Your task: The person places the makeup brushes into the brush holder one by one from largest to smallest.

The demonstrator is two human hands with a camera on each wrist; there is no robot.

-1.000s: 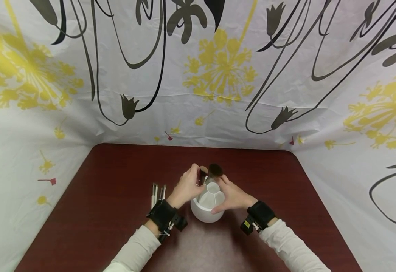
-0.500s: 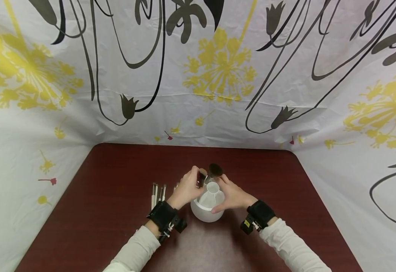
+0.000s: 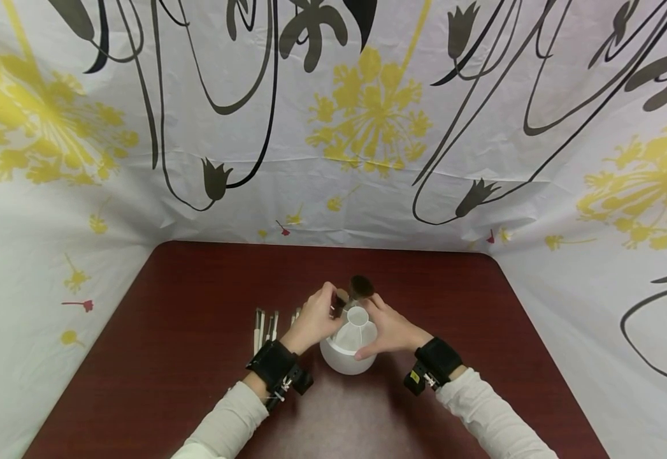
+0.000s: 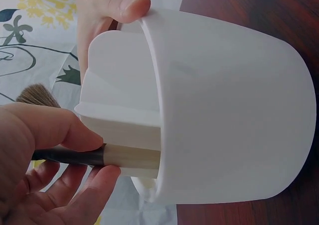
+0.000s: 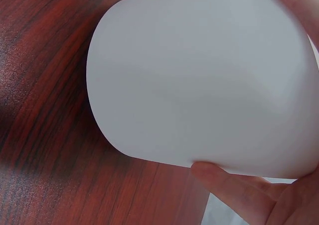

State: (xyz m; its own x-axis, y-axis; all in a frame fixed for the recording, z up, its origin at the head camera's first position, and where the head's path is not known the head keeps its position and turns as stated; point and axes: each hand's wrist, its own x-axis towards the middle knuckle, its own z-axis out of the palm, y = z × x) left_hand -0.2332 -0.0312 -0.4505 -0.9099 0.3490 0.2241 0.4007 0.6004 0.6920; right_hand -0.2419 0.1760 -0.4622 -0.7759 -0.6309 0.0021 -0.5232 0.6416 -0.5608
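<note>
White, smooth and probably slippery, the holder (image 3: 347,364) stands on the tabletop (image 3: 224,280), gripped around its upper wall by the right hand (image 3: 395,330); the left hand (image 3: 312,324) pinches a likely light, stiff brush (image 4: 132,158), sensibly mid-length, its handle inside.

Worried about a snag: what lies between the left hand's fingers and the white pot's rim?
In the left wrist view, the brush's pale part spans from the fingers to the white pot's rim, beside a white divider.

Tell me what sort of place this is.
Probably a makeshift tabletop filming spot: a dark red table, a flowered sheet hung behind and beside it, and wrist cameras strapped on the person.
</note>
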